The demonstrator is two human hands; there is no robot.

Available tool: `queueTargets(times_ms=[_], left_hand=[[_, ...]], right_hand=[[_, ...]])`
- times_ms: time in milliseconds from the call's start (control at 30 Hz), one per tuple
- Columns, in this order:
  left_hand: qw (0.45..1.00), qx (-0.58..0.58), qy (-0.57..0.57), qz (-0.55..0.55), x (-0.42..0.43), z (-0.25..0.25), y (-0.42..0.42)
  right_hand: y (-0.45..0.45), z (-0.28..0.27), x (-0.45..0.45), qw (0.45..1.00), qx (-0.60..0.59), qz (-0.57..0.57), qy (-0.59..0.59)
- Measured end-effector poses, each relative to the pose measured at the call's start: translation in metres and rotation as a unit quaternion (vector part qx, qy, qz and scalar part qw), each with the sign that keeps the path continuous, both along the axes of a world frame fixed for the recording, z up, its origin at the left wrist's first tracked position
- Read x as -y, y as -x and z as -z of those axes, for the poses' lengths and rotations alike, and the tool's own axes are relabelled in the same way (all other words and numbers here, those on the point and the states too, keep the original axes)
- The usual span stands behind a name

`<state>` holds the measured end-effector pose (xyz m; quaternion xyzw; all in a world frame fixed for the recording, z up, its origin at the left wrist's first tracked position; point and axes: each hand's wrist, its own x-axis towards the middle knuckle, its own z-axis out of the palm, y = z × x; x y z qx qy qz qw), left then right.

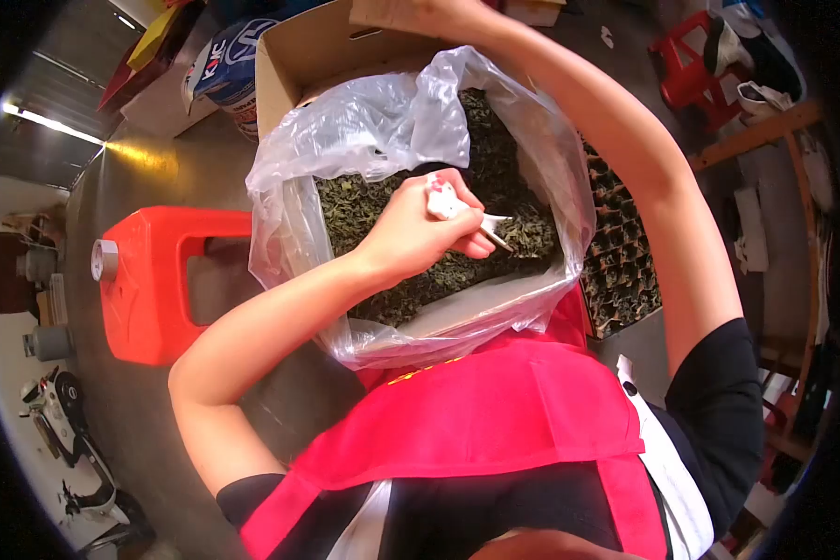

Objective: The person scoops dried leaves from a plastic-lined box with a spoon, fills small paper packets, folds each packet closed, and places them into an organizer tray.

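My left hand (418, 226) is closed around a small white object (446, 202) with pinkish marks. A thin metal tip sticks out past the fingers; its exact kind is unclear. The hand is above dark green dried leaves (495, 140), which look like tea. They lie in a clear plastic bag (373, 131) lining a cardboard box (294, 51). At the top edge, my right hand (453, 11) is at the box's flap (383, 17), partly cut off by the frame. Its fingers are hidden, so its grip cannot be told.
An orange-red jug (145, 299) with a pale cap stands left of the box. Right of it is a patterned tray (621, 252). A printed blue sack (229, 79) leans behind. A red stool (686, 70), a wooden frame (765, 131) and a scooter (84, 448) are farther off.
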<state>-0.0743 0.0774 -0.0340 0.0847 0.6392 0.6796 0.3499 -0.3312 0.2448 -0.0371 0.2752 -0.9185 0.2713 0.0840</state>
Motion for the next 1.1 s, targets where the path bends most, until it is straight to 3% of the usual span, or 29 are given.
queueTargets(times_ms=[33,100,133,167,200,233,333,367,500,567,867,1100], left_hand=[[1.0,-0.003,-0.013,-0.008,0.006,-0.002,-0.003],[0.999,-0.008,-0.04,-0.025,0.02,-0.006,-0.01],[0.997,0.007,-0.06,-0.05,0.027,-0.013,-0.014],[0.996,0.006,-0.055,-0.064,0.035,-0.018,-0.019],[0.996,-0.004,-0.05,-0.079,0.043,-0.023,-0.022],[0.995,-0.011,-0.043,-0.094,0.051,-0.026,-0.026],[0.984,-0.068,-0.005,-0.163,0.076,-0.033,-0.041],[0.979,-0.087,0.021,-0.183,0.082,-0.037,-0.046],[0.965,-0.127,0.071,-0.219,0.098,-0.042,-0.057],[0.961,-0.141,0.091,-0.221,0.102,-0.042,-0.059],[0.962,-0.144,0.062,-0.223,0.109,-0.037,-0.057],[0.961,-0.147,0.052,-0.23,0.106,-0.036,-0.059]], right_hand=[[-0.019,-0.024,-0.016,0.994,0.022,-0.056,0.091],[-0.069,-0.063,-0.049,0.978,-0.18,-0.068,0.08],[-0.109,-0.091,-0.054,0.977,-0.18,-0.08,0.082],[-0.158,-0.12,-0.05,0.982,-0.051,-0.05,0.174],[-0.185,-0.129,-0.06,0.983,-0.107,-0.066,0.135],[-0.196,-0.117,-0.069,0.973,-0.124,-0.07,0.181],[-0.243,-0.091,-0.106,0.989,-0.125,-0.043,0.067],[-0.263,-0.098,-0.084,0.99,-0.081,-0.095,0.057],[-0.267,-0.042,-0.065,0.973,-0.009,-0.225,-0.058],[-0.264,-0.017,-0.052,0.973,0.001,-0.208,-0.102],[-0.267,-0.007,-0.037,0.982,0.095,-0.163,-0.004],[-0.268,0.001,-0.039,0.982,0.079,-0.171,0.0]])
